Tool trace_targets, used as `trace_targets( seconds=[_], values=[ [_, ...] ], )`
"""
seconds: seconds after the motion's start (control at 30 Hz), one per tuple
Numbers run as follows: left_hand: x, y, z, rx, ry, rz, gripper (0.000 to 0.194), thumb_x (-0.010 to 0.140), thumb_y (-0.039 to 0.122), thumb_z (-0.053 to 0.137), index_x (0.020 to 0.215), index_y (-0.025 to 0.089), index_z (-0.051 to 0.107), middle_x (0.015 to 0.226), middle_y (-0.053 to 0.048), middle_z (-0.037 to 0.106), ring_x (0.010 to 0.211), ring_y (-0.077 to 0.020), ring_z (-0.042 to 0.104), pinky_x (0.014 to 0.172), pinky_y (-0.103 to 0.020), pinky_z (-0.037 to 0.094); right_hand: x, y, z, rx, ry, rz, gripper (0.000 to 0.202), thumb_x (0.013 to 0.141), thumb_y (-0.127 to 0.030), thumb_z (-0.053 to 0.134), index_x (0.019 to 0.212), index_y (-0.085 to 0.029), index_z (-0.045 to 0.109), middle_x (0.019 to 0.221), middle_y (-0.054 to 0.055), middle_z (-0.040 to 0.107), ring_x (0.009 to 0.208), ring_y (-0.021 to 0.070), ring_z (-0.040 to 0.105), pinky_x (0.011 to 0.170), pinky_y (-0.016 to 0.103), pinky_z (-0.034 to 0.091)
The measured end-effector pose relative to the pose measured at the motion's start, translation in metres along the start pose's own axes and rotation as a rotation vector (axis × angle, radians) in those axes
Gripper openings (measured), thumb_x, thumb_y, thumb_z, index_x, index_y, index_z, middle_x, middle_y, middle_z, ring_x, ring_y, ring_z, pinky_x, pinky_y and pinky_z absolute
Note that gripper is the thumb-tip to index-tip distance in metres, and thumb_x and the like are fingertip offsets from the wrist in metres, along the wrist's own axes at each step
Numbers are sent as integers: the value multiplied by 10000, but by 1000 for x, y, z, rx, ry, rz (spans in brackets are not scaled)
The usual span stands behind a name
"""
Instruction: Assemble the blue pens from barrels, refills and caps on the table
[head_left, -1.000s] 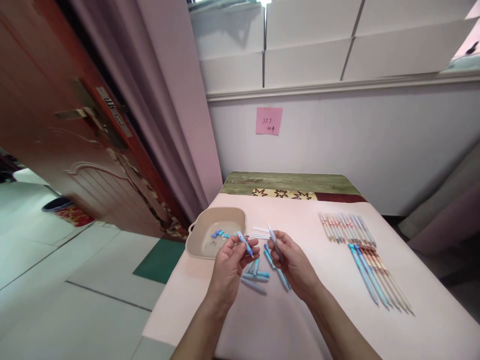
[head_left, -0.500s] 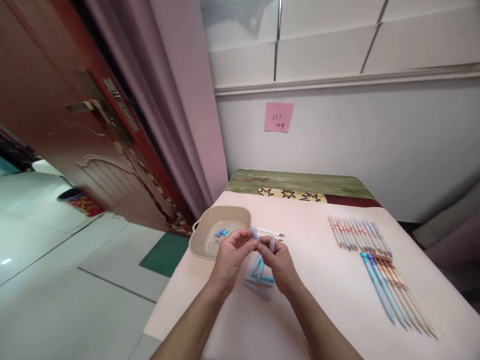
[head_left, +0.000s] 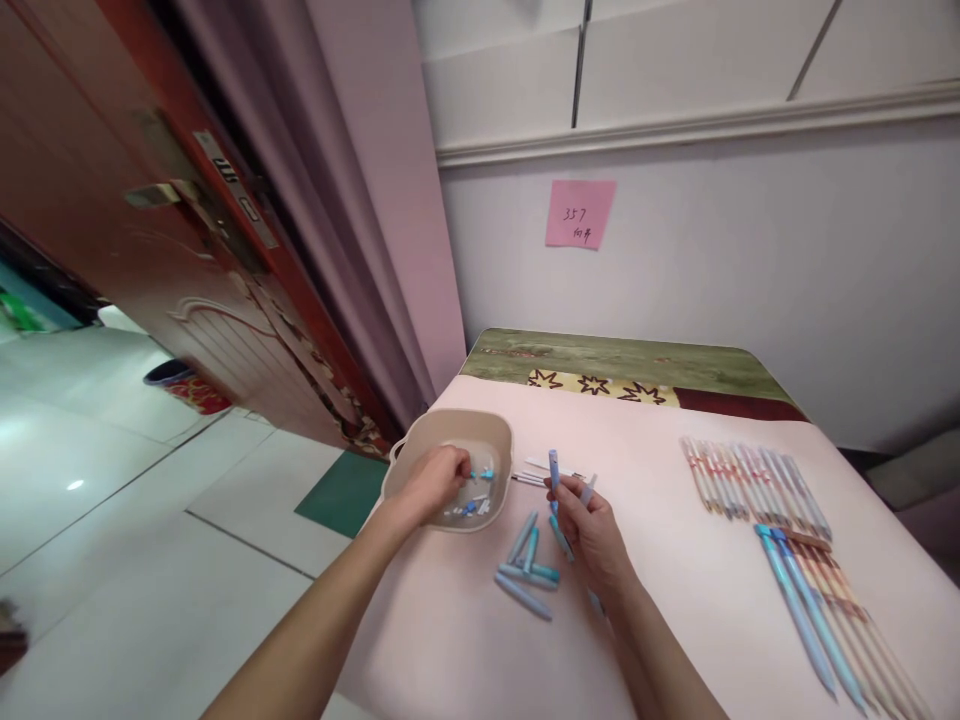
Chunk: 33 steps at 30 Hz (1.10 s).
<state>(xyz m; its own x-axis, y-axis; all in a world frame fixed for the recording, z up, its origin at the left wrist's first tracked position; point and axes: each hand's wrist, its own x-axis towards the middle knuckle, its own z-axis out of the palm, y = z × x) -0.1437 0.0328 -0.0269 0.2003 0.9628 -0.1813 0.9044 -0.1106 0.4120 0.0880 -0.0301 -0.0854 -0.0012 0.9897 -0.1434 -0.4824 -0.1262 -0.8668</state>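
My left hand (head_left: 439,480) reaches into a beige basin (head_left: 501,440), its fingers pinched together; what they hold, if anything, is hidden. Small blue parts (head_left: 471,508) and little white pieces lie on the basin's floor near it. My right hand (head_left: 592,525) is closed around a blue pen barrel (head_left: 554,470) that stands upright between thumb and fingers. A pale translucent tube (head_left: 589,488) also sticks up from that hand. Below it, several blue and teal pen barrels (head_left: 523,592) lie loosely on the table.
White pen refills (head_left: 532,480) lie beside the basin. At the right are a row of patterned pens (head_left: 750,485) and a second row with blue and brown tops (head_left: 806,610). The pink-covered table (head_left: 652,640) meets a wall with a pink note (head_left: 580,214). A red door (head_left: 225,270) stands left.
My hands were together over the table; the left has moved left and down into the basin. My right hand has shifted slightly right with the blue pen barrel. The view has turned slightly.
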Motion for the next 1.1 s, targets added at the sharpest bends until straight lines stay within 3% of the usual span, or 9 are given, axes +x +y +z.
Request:
trace_targets(
  seconds=[0.27, 0.5, 0.8, 0.9, 1.1],
  values=[
    [5, -8, 1, 136, -148, 69, 166, 616, 88, 543, 672, 186, 664, 677, -8, 634, 654, -160, 542, 591, -251, 324, 0, 3, -2, 7, 7, 24, 318, 727, -453, 739, 873, -170, 728, 577, -30, 496, 465, 58, 282, 425, 231, 180],
    [2, -20, -1, 192, -203, 108, 192, 615, 123, 545, 719, 202, 685, 749, -24, 666, 719, -184, 572, 622, -256, 346, 0, 7, -1, -12, -7, 57, 359, 697, -456, 760, 872, -144, 724, 690, 7, 581, 436, 24, 249, 406, 221, 131],
    [3, -27, 20, 239, -255, 127, 176, 601, 115, 555, 706, 198, 670, 782, -54, 679, 760, -219, 589, 636, -272, 363, 0, 8, 0, -8, -3, 56, 324, 697, -443, 762, 839, -156, 720, 687, 5, 595, 441, 40, 255, 424, 230, 129],
    [0, -26, 16, 243, -250, 143, 163, 625, 121, 558, 728, 200, 657, 814, -60, 678, 789, -225, 585, 660, -277, 368, -1, 5, 2, 3, -6, 61, 326, 686, -444, 768, 821, -152, 717, 674, 0, 586, 444, 40, 261, 427, 229, 133],
    [-3, -15, -3, 199, -237, 176, 133, 673, 149, 528, 717, 207, 639, 695, -31, 633, 646, -188, 539, 614, -271, 347, -3, -1, 5, 25, -7, 57, 323, 692, -434, 767, 816, -141, 715, 687, 2, 586, 451, 33, 267, 435, 224, 133]
  ],
)
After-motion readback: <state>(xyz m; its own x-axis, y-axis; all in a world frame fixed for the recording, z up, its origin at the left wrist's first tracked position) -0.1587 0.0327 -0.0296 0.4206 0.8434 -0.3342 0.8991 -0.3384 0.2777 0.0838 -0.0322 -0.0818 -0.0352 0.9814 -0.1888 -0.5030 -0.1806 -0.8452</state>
